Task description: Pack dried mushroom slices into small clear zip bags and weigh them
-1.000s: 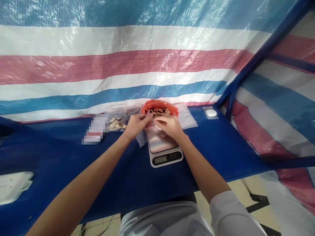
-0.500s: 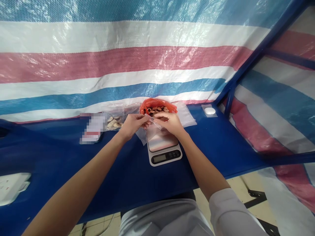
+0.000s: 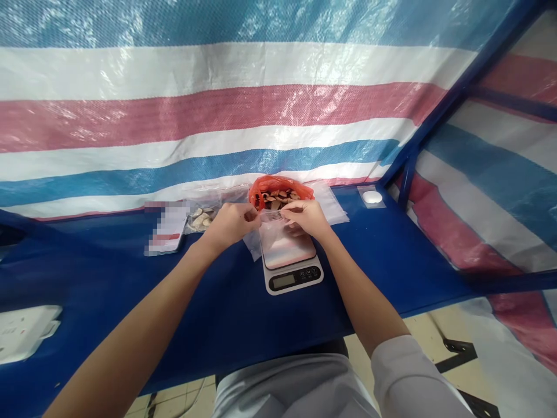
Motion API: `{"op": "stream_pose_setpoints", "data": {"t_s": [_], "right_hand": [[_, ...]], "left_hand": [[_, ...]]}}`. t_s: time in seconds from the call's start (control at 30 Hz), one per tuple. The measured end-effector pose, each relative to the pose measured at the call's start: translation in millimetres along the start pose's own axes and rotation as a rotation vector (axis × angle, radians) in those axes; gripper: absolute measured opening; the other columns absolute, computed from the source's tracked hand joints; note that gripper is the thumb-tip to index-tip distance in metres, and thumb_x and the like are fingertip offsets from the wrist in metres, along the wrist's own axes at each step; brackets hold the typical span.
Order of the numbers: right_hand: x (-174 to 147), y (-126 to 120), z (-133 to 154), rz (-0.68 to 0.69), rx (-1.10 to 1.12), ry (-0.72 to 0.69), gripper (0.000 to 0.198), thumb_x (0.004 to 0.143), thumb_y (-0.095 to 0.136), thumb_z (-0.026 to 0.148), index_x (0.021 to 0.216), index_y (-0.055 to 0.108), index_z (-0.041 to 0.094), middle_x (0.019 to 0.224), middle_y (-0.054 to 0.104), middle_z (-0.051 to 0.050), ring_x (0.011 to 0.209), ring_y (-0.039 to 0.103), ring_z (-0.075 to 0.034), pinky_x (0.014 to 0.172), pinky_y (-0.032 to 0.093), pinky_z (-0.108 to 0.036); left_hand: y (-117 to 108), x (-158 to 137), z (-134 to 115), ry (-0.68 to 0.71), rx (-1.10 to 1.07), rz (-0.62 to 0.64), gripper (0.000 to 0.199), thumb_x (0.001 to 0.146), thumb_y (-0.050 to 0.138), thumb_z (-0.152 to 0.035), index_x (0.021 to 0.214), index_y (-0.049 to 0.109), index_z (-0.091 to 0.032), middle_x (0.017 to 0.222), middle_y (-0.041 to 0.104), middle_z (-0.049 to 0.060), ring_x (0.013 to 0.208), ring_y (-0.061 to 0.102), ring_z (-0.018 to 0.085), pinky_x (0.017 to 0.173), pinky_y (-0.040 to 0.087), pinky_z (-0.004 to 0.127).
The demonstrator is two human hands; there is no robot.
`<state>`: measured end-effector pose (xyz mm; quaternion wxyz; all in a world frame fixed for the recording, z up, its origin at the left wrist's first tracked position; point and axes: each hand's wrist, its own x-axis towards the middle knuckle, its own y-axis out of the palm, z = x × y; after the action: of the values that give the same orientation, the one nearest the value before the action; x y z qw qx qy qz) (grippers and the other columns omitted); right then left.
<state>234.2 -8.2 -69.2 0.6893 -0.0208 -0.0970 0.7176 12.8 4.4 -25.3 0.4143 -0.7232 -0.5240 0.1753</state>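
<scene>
Between my hands a clear plastic bag (image 3: 275, 223) is held by its upper edge, above the back of a kitchen scale (image 3: 289, 251). My left hand (image 3: 235, 222) is closed on the bag's left side, fingers pinched. My right hand (image 3: 308, 217) pinches its other side with thumb and fingers. Directly behind them sits a red plastic bag (image 3: 256, 188) with its mouth open, holding dark brown dried slices (image 3: 278, 199). Left of my left hand lies a clear bag with pale dried slices (image 3: 201, 220). The scale's display shows no readable figure.
A phone with a blurred screen (image 3: 167, 229) lies at the left. White plastic bags (image 3: 333, 203) lie behind my right hand. A white oval object (image 3: 372, 197) rests on a small clear bag at the right. A power strip (image 3: 26, 334) is at the near left of the blue table (image 3: 209, 325).
My hands have drawn slightly apart, and the clear bag now spreads between them. More of the brown slices in the red bag show. The view has shifted slightly.
</scene>
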Motion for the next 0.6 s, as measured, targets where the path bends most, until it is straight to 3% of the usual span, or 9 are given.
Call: {"op": "stream_pose_setpoints", "data": {"t_s": [0.07,0.13,0.23,0.33,0.5,0.6], "right_hand": [[0,1,0,-0.004,-0.017,-0.019,0.012,0.076,0.075,0.032,0.079,0.079,0.021,0.069,0.075,-0.003,0.058,0.071,-0.020,0.056,0.060,-0.032],[0,2,-1,-0.032,-0.035,-0.060,0.011,0.076,0.074,0.032,0.079,0.079,0.022,0.070,0.075,-0.002,0.064,0.072,-0.021,0.063,0.062,-0.034],[1,6,-1,-0.077,-0.052,-0.138,0.010,0.076,0.075,0.031,0.077,0.080,0.023,0.079,0.078,-0.002,0.081,0.074,-0.023,0.078,0.062,-0.036],[2,9,0,-0.074,-0.043,-0.163,0.009,0.077,0.075,0.030,0.076,0.080,0.024,0.084,0.079,-0.002,0.091,0.074,-0.025,0.087,0.060,-0.038],[0,11,4,-0.055,-0.004,-0.157,0.009,0.076,0.076,0.031,0.077,0.081,0.024,0.083,0.079,-0.001,0.090,0.074,-0.025,0.087,0.060,-0.039],[0,12,5,-0.045,0.001,-0.157,0.008,0.075,0.077,0.030,0.079,0.082,0.024,0.086,0.080,-0.001,0.095,0.074,-0.026,0.093,0.059,-0.040]], "left_hand": [[0,-3,-2,0.039,0.021,-0.033,0.024,0.082,0.068,-0.038,0.065,0.067,-0.020,0.063,0.064,0.002,0.058,0.054,0.017,0.063,0.041,0.030],[4,-8,-3,0.085,0.004,-0.099,0.025,0.085,0.066,-0.046,0.086,0.073,-0.022,0.083,0.072,0.005,0.074,0.064,0.022,0.077,0.049,0.033],[16,-15,-2,0.158,-0.020,-0.164,0.058,0.082,0.069,-0.057,0.127,0.065,-0.021,0.129,0.067,0.012,0.118,0.063,0.033,0.105,0.047,0.044],[33,-19,2,0.209,-0.030,-0.158,0.091,0.077,0.074,-0.061,0.151,0.043,-0.018,0.145,0.056,0.018,0.135,0.052,0.037,0.113,0.042,0.052],[59,-17,5,0.275,-0.001,-0.172,0.124,0.070,0.082,-0.063,0.162,0.011,-0.018,0.160,0.034,0.024,0.148,0.035,0.042,0.119,0.034,0.057],[67,-13,3,0.286,0.020,-0.207,0.134,0.067,0.084,-0.064,0.162,0.001,-0.017,0.160,0.031,0.027,0.148,0.033,0.044,0.118,0.033,0.059]]}}
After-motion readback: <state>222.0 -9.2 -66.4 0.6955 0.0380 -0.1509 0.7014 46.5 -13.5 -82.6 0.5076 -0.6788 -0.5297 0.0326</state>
